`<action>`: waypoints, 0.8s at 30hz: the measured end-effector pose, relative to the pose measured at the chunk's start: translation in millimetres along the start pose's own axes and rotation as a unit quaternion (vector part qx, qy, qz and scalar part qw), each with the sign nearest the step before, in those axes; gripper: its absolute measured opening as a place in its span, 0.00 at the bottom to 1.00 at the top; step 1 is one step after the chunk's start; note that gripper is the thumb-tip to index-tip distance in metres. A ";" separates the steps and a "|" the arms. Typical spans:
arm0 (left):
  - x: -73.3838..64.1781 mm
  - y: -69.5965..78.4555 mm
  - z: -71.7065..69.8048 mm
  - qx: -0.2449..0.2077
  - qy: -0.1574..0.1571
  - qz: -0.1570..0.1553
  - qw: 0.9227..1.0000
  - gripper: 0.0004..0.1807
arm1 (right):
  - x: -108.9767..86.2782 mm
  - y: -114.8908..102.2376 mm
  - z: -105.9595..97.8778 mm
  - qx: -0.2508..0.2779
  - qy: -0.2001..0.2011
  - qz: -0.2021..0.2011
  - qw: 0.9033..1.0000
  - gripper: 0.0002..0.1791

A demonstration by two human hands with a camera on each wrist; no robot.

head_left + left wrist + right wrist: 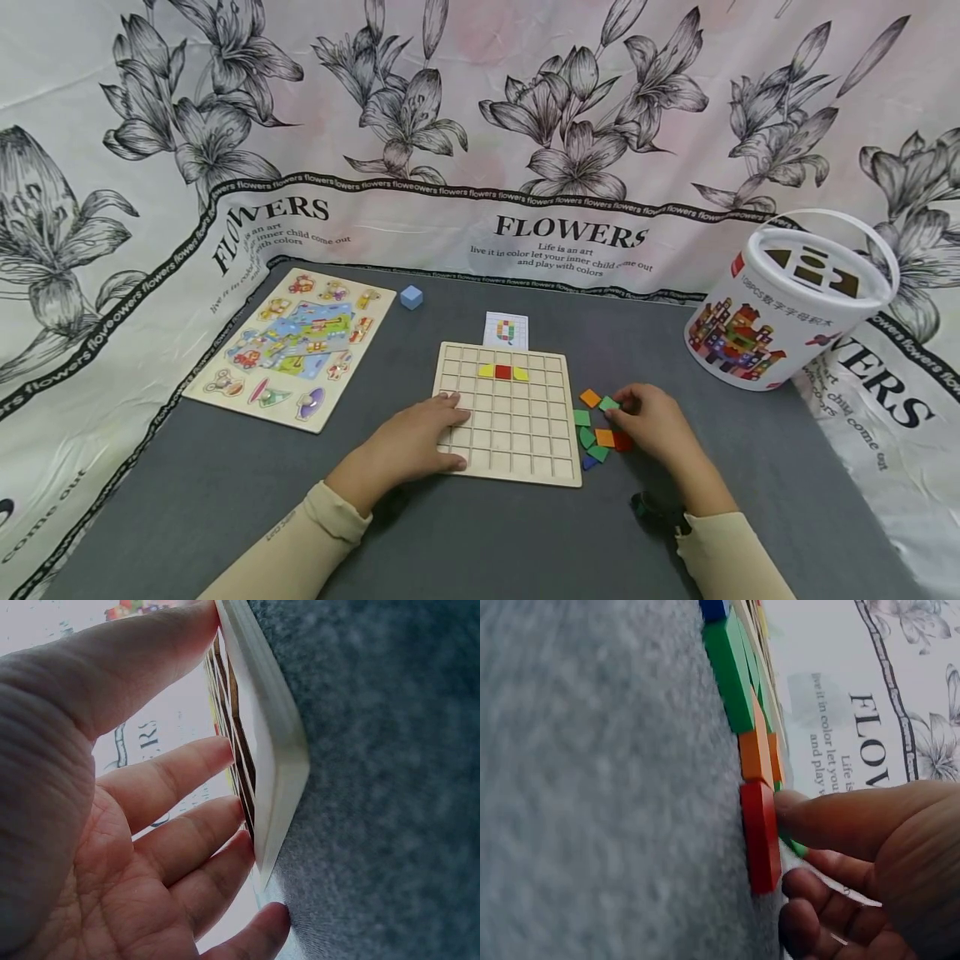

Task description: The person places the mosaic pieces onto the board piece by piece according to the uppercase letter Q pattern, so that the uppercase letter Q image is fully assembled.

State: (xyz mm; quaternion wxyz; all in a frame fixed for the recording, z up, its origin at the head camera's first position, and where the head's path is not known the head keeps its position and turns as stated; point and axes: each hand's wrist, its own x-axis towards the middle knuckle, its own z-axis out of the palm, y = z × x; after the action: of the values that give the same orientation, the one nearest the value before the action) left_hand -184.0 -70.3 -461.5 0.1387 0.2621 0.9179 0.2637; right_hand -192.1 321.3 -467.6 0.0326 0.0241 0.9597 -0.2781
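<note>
A wooden grid board lies on the grey table. In its second row sit a red square tile and two yellow tiles, one on each side. My left hand rests on the board's left edge, fingers spread over the cells and thumb at the near corner. In the left wrist view those fingers are extended against the board. Right of the board, my right hand pinches a green tile between thumb and fingertips. A red tile lies under that thumb in the right wrist view.
Orange tiles, green tiles and a blue tile lie beside the board. A pattern card touches its far edge. Further out are a picture puzzle board, a blue cube and a white bucket.
</note>
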 end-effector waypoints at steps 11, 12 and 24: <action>0.8 -0.4 0.6 0.001 0.000 -0.008 1.000 0.39 | 21.1 -63.7 8.9 0.065 0.033 -0.081 0.994 0.05; 1.4 -0.4 1.1 0.001 -0.001 -0.010 1.000 0.39 | 26.2 -70.7 14.2 0.072 0.019 -0.089 0.993 0.05; 1.4 0.1 -0.9 0.008 -0.004 -0.013 1.000 0.39 | 48.7 -94.7 54.8 0.083 -0.046 -0.090 0.991 0.04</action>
State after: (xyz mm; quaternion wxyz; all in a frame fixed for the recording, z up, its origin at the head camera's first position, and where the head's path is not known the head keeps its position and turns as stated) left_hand -185.5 -69.8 -460.9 0.1437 0.2520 0.9228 0.2537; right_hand -244.0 213.3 -467.1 0.0490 -0.0727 0.9289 -0.3598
